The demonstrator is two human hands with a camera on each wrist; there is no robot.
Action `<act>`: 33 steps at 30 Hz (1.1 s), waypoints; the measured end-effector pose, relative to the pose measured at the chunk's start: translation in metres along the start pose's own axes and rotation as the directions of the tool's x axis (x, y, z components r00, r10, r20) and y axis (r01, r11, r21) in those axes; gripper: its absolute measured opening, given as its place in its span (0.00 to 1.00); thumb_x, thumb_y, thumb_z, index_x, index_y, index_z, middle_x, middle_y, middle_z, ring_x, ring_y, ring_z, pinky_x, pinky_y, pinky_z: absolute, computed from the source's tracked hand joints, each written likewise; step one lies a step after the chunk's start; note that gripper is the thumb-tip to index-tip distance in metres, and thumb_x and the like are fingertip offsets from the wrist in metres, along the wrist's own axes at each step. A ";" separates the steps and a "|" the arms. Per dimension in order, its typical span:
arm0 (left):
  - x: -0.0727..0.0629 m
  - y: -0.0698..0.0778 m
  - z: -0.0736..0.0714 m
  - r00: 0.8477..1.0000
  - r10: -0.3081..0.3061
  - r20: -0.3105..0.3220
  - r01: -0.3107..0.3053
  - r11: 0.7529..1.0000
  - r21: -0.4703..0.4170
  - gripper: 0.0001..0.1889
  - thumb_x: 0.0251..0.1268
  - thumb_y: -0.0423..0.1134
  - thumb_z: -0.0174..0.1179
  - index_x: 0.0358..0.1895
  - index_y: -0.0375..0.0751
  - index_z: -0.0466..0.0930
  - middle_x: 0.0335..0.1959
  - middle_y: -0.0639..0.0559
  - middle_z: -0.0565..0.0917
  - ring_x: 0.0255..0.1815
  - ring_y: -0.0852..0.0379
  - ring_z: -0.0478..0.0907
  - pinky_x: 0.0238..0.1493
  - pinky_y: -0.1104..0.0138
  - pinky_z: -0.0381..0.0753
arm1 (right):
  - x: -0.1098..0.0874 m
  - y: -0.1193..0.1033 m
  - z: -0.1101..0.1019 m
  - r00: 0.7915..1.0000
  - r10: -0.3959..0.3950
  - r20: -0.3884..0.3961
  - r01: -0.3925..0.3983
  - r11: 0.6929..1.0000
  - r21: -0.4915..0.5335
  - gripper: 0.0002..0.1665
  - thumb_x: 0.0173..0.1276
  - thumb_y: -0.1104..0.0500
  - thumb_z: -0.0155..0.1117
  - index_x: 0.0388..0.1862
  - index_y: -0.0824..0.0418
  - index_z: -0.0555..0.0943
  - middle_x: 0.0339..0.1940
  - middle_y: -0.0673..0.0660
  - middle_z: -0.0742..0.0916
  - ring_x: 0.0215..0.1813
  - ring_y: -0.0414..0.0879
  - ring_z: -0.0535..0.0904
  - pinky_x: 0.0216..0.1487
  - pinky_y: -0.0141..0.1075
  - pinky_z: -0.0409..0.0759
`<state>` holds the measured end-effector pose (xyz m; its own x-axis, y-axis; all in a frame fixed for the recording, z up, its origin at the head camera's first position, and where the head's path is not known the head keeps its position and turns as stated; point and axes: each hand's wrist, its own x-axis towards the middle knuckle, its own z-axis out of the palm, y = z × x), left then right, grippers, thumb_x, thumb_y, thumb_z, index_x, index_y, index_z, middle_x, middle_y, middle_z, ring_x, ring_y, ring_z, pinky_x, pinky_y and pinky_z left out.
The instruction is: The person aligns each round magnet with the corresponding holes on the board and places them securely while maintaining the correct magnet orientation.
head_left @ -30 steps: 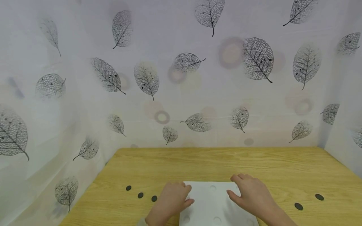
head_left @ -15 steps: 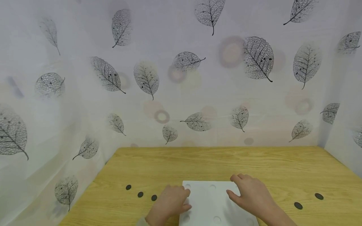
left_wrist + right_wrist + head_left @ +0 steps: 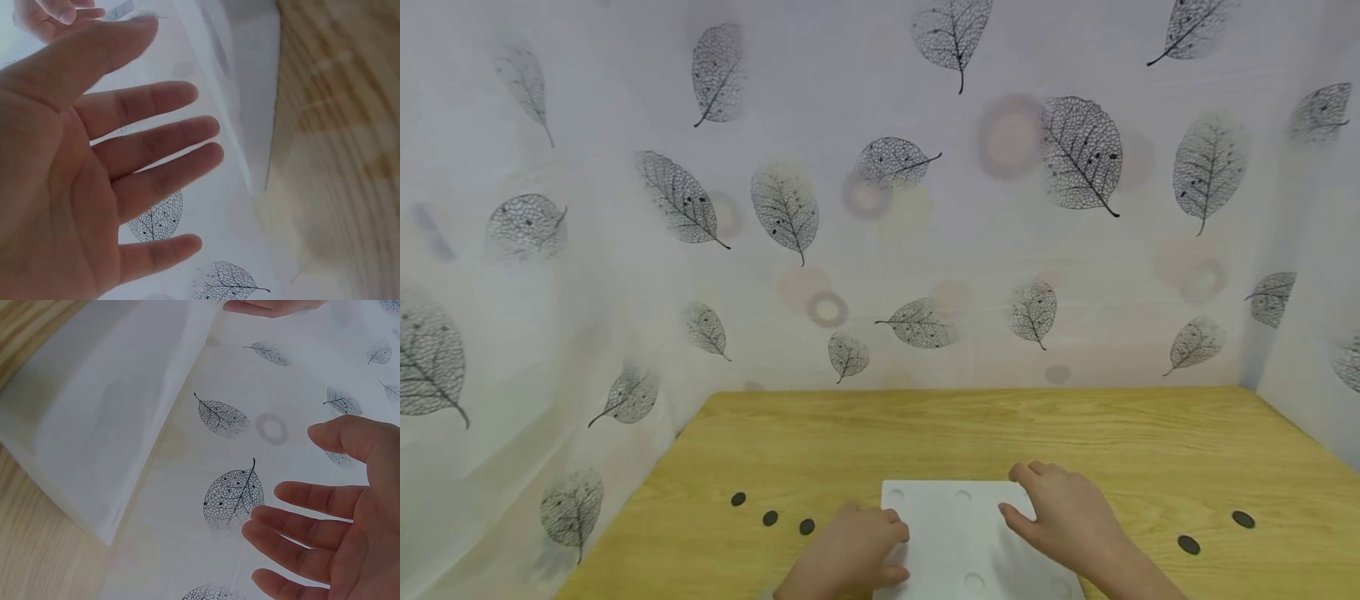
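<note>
My feed shows the left hand (image 3: 853,550) and right hand (image 3: 1067,517), fingers released, near the white board (image 3: 951,537). Beneath them spreads the wood-grain table (image 3: 970,437); beyond, leaf-printed sheeting (image 3: 955,242).

Board (image 3: 957,542) on table (image 3: 955,437), between discs (image 3: 771,518) (three left, two right)

The left grip (image 3: 853,546) and right grip (image 3: 1067,512) are bare; the right forearm (image 3: 1135,571) is uncovered, and a sliver of pale sleeve (image 3: 767,595) shows behind the left.
</note>
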<state>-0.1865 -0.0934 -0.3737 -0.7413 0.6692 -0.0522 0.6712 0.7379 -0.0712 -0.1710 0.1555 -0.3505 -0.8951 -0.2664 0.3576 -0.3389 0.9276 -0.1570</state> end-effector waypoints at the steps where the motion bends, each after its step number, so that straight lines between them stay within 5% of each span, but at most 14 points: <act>1: -0.001 0.000 0.001 1.000 0.010 -0.011 -0.010 1.000 -0.010 0.11 0.48 0.54 0.62 0.31 0.54 0.78 0.28 0.66 0.74 0.25 0.68 0.68 0.30 0.69 0.67 | 0.000 0.000 0.000 1.000 0.003 0.002 -0.003 1.000 -0.001 0.16 0.48 0.49 0.67 0.33 0.57 0.78 0.27 0.49 0.80 0.24 0.40 0.73 0.20 0.33 0.70; 7: -0.003 0.003 0.000 0.998 0.064 -0.011 -0.065 0.994 -0.090 0.12 0.48 0.52 0.63 0.35 0.54 0.80 0.35 0.67 0.77 0.32 0.71 0.71 0.35 0.70 0.69 | -0.001 0.002 -0.001 1.000 0.005 0.001 -0.005 1.000 -0.006 0.16 0.48 0.49 0.67 0.33 0.57 0.78 0.25 0.48 0.79 0.22 0.39 0.71 0.19 0.32 0.69; 14: -0.002 0.010 -0.006 0.993 0.074 0.094 -0.054 0.979 -0.198 0.16 0.50 0.51 0.62 0.43 0.55 0.79 0.43 0.67 0.77 0.44 0.69 0.72 0.46 0.65 0.70 | -0.001 0.001 -0.001 1.000 0.014 0.013 -0.014 1.000 0.007 0.16 0.49 0.49 0.67 0.34 0.57 0.78 0.27 0.49 0.80 0.23 0.40 0.73 0.20 0.33 0.70; 18: -0.004 0.012 -0.004 0.986 0.110 0.126 -0.086 0.980 -0.180 0.16 0.52 0.52 0.60 0.46 0.56 0.78 0.47 0.67 0.75 0.49 0.67 0.71 0.49 0.61 0.70 | 0.000 -0.001 0.000 1.000 0.004 0.010 -0.004 1.000 0.003 0.17 0.49 0.49 0.66 0.34 0.57 0.78 0.28 0.49 0.81 0.25 0.41 0.75 0.22 0.34 0.71; 27: -0.013 0.009 0.006 0.970 0.224 0.088 -0.208 0.964 -0.167 0.23 0.55 0.59 0.53 0.52 0.56 0.74 0.55 0.66 0.70 0.57 0.65 0.65 0.48 0.55 0.71 | 0.000 -0.003 -0.001 1.000 0.002 0.006 -0.002 1.000 0.003 0.17 0.48 0.49 0.67 0.34 0.57 0.79 0.28 0.49 0.81 0.26 0.42 0.76 0.22 0.34 0.72; 33: -0.014 0.008 0.007 0.970 0.236 0.060 -0.225 0.962 -0.155 0.23 0.55 0.59 0.53 0.53 0.55 0.73 0.56 0.64 0.70 0.57 0.64 0.65 0.49 0.56 0.71 | -0.001 -0.003 -0.001 1.000 -0.003 0.004 0.003 1.000 0.002 0.17 0.48 0.49 0.67 0.34 0.57 0.78 0.26 0.48 0.80 0.24 0.40 0.74 0.21 0.33 0.70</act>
<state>-0.1707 -0.0978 -0.3801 -0.5611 0.8179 -0.1272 0.8136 0.5732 0.0972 -0.1685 0.1529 -0.3494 -0.8951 -0.2701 0.3548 -0.3420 0.9264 -0.1577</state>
